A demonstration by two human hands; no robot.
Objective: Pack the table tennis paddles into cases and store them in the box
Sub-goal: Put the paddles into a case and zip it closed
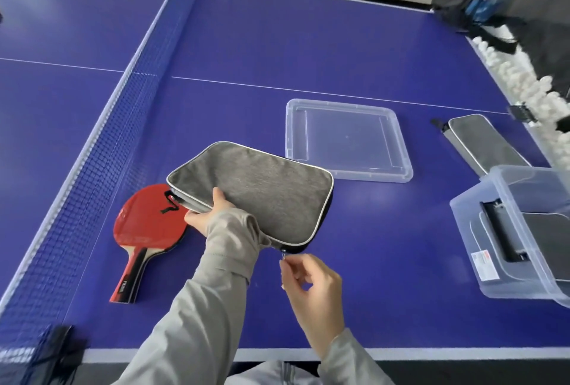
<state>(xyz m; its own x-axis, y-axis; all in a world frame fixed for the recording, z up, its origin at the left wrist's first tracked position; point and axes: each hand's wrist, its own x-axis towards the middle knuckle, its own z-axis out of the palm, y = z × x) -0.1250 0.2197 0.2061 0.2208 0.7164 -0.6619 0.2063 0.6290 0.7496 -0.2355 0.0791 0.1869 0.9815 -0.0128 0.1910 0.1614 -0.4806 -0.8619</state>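
Case [256, 187], grey, is gripped at its near-left edge by the left hand [209, 215]; the right hand [311, 282] pinches its zipper pull [283, 256]. Red paddle [148, 224] lies just left of the left hand; lid [348, 140] beyond, box [499, 249] well right.

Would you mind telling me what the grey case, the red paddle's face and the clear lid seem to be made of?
The grey case: woven fabric, matte and heathered, with pale piping. The red paddle face: likely rubber, smooth with slight sheen. The clear lid: probably hard plastic; the blue table shows through.
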